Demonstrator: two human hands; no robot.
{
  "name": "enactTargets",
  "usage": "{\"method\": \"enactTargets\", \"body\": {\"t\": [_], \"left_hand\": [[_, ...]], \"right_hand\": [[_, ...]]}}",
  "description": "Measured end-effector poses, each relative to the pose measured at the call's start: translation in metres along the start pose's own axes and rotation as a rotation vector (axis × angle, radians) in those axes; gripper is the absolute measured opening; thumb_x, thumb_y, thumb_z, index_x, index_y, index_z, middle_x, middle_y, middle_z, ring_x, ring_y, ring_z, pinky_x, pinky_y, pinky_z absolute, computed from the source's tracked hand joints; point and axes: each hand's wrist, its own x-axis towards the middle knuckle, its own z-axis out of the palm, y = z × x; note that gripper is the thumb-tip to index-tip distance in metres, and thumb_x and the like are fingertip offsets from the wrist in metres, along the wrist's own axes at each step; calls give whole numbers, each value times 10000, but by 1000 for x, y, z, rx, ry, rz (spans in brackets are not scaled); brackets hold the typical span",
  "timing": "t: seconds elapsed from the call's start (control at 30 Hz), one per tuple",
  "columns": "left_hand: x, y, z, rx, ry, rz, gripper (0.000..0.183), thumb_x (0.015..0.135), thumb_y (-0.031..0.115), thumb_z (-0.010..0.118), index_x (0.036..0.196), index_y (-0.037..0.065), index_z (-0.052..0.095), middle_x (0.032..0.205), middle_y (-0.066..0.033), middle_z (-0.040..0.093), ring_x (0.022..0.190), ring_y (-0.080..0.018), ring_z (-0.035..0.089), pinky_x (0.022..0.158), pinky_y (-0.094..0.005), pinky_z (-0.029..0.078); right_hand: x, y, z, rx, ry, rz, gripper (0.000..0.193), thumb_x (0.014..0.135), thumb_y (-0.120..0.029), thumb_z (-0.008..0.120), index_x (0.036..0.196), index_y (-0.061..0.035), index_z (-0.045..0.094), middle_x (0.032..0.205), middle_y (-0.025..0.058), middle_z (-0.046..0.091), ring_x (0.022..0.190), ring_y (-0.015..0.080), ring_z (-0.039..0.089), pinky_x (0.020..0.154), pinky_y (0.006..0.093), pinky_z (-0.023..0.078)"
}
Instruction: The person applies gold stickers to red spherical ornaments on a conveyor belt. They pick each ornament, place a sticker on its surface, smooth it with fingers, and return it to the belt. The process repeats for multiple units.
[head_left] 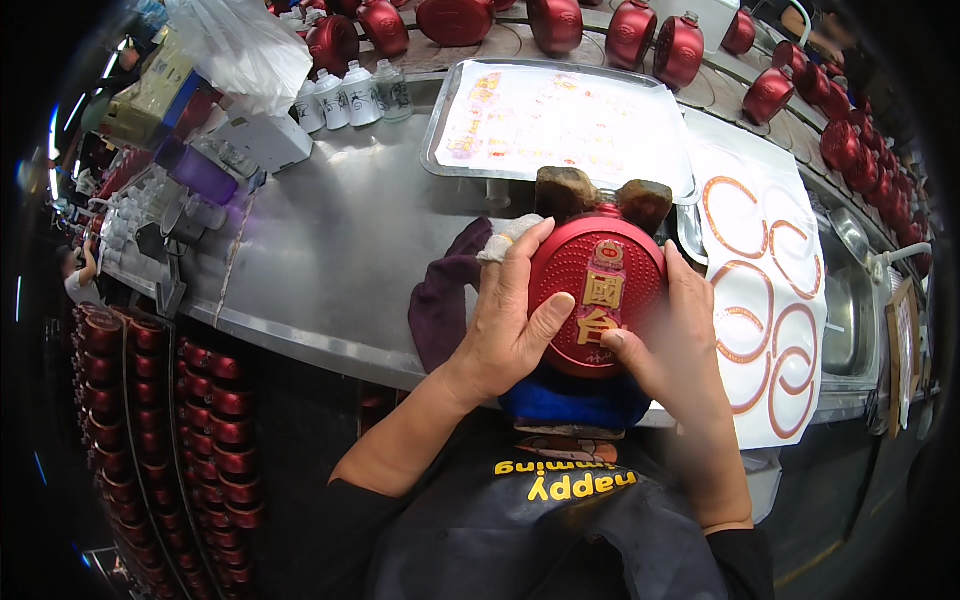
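Observation:
A round, flat red bottle [562,265] lies face up in front of me, its neck pointing away. A gold decal [603,290] with a pink edge runs down its studded face. My left hand [500,320] grips the left side, thumb on the face beside the decal. My right hand [682,350] clasps the right side, its thumb pressing on the decal's lower part. Beneath the bottle is a blue cushion [575,400], and two worn brown blocks [566,192] flank the neck. A whitish cloth [510,238] touches my left fingers, next to a dark purple cloth [450,290].
A metal tray [432,150] with decal sheets stands beyond the blocks. To the right, a white sheet [735,400] carries red-gold ring decals. White bottles [360,95] stand at the far left of the steel table [320,240]. Red bottles [680,50] line a curved conveyor behind.

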Motion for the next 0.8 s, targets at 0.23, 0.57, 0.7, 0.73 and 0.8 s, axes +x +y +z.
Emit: {"method": "enactTargets", "body": {"t": [0.23,0.57,0.7,0.73,0.8], "left_hand": [[0,1,1,16,6,4,691,1071,402,591,1561,-23,352,1444,-250,466,1310,-384,450,1164,-468,312],[-1,1,0,0,-6,-6,723,1060,422,608,1569,-17,343,1446,-246,459,1309,-372,451,1160,-462,316],[-2,0,1,14,-3,4,757,1048,439,625,1572,-23,333,1447,-253,452,1320,-376,447,1166,-464,315],[-2,-1,2,11,-10,-2,763,1047,437,627,1573,-26,327,1452,-256,448,1325,-377,447,1169,-463,314],[-3,-2,3,-9,-4,-4,774,1044,433,633,1576,-32,316,1463,-264,441,1335,-380,445,1174,-462,311]], "right_hand": [[0,-5,0,-84,8,-20,1086,744,-394,920,1506,142,362,1409,319,507,1270,461,495,1111,529,400],[-1,3,0,18,-15,8,1045,778,-390,901,1509,136,371,1397,321,517,1264,458,503,1101,527,405],[-2,1,-1,-22,-8,-17,1035,792,-381,895,1513,135,362,1396,323,519,1263,458,504,1099,521,410],[-3,0,0,-52,6,-27,1031,795,-376,894,1513,136,360,1392,324,521,1259,457,507,1098,519,411],[-4,0,1,-60,17,-32,1035,798,-375,893,1515,139,352,1392,327,522,1259,460,509,1102,517,411]]}}
